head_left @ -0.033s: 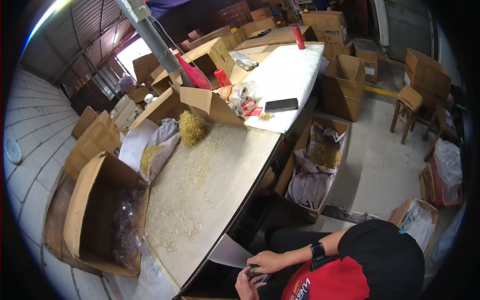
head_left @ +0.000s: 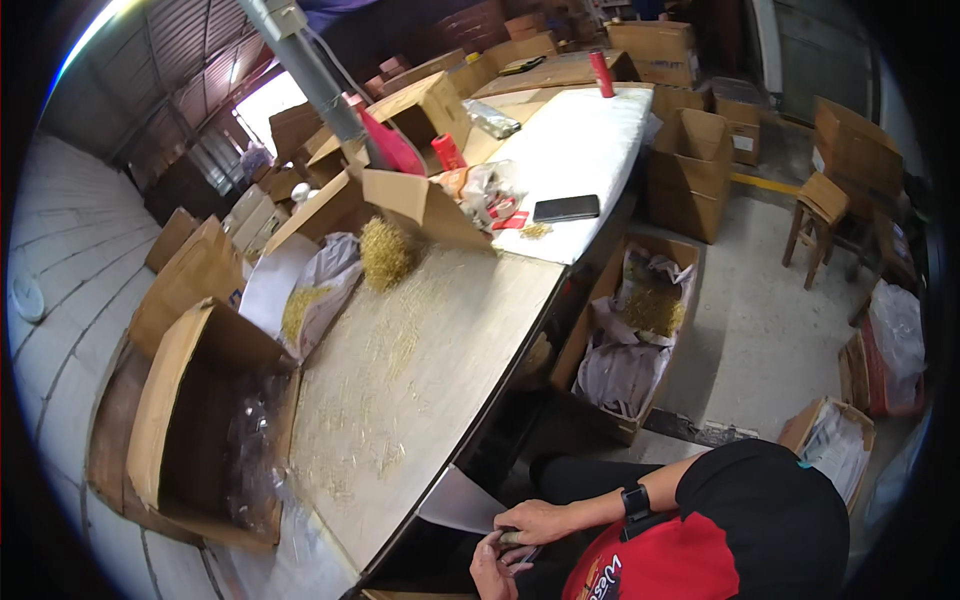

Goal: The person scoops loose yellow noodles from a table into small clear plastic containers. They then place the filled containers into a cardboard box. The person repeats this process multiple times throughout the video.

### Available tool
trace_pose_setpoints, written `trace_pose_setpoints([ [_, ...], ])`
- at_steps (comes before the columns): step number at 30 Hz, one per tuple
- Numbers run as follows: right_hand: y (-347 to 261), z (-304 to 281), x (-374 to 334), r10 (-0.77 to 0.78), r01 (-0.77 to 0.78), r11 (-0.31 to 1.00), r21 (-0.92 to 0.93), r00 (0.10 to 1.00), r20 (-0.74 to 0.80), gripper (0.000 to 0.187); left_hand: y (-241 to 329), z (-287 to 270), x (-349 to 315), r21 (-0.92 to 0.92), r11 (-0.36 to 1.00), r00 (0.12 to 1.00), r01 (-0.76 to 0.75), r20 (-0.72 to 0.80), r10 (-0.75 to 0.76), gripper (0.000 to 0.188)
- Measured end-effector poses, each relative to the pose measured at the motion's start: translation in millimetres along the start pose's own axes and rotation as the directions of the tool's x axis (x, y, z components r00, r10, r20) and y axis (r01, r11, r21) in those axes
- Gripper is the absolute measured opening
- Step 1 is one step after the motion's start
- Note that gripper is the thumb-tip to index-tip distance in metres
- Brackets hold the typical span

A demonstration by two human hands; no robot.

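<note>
At the lower edge, by the front of the worktable (head_left: 440, 340), my two hands meet. My right hand (head_left: 537, 520), with a dark watch at its wrist, has its fingers bent and pressed together over the fingers of my left hand (head_left: 490, 572). My left fingers are curled too. Something small and thin seems to be between them, too hidden to name. A pale, smooth sheet (head_left: 458, 503) juts from the table's edge, its tip close to my right fingers. Short golden pin-like pieces (head_left: 385, 360) lie scattered over the tabletop, with a heaped clump (head_left: 387, 255) of them farther back.
To the left an open carton (head_left: 205, 420) holds clear plastic pieces. A lined carton (head_left: 625, 400) with more golden pieces stands on the floor right of the table. A black phone (head_left: 566, 208) lies on the white table covering. Farther right is a wooden stool (head_left: 822, 200).
The whole view has shifted very slightly. My hands keep nearly the same pose and place, and nothing on the table has visibly moved.
</note>
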State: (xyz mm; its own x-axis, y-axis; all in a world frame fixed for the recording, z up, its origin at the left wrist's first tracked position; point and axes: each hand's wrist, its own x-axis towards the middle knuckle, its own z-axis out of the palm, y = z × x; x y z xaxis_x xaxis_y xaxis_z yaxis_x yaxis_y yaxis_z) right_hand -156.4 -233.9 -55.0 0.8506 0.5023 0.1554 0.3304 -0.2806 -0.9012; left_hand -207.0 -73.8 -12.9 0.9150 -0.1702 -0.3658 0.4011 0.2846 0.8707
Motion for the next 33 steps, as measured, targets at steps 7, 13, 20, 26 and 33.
trace_pose_setpoints([
  [7, -29, -48, 11, -0.26, 0.216, 0.944, -0.251, 0.952, -0.159, 0.026, -13, -65, -3, -0.071, 0.996, 0.998, -0.059, -0.032, 0.057, 0.044],
  [13, 20, -151, 102, -0.136, -0.152, 0.902, -0.404, 0.789, -0.6, 0.036, -59, -110, -17, -0.062, 0.995, 0.951, 0.078, -0.296, -0.093, 0.041],
  [20, 36, -111, 263, 0.089, -0.341, 0.717, -0.607, 0.91, -0.405, 0.075, -92, -74, 44, -0.131, 0.965, 0.963, 0.225, -0.122, -0.241, 0.046],
  [26, 16, -35, 289, -0.13, 0.191, 0.643, -0.742, 0.982, 0.14, 0.057, -96, -53, 85, -0.211, 0.962, 0.975, 0.173, -0.1, -0.197, 0.045],
  [33, 10, -93, 231, -0.024, -0.012, 0.955, -0.297, 0.993, -0.116, 0.045, -106, -52, 86, -0.368, 0.916, 0.982, 0.157, -0.045, -0.186, 0.045],
])
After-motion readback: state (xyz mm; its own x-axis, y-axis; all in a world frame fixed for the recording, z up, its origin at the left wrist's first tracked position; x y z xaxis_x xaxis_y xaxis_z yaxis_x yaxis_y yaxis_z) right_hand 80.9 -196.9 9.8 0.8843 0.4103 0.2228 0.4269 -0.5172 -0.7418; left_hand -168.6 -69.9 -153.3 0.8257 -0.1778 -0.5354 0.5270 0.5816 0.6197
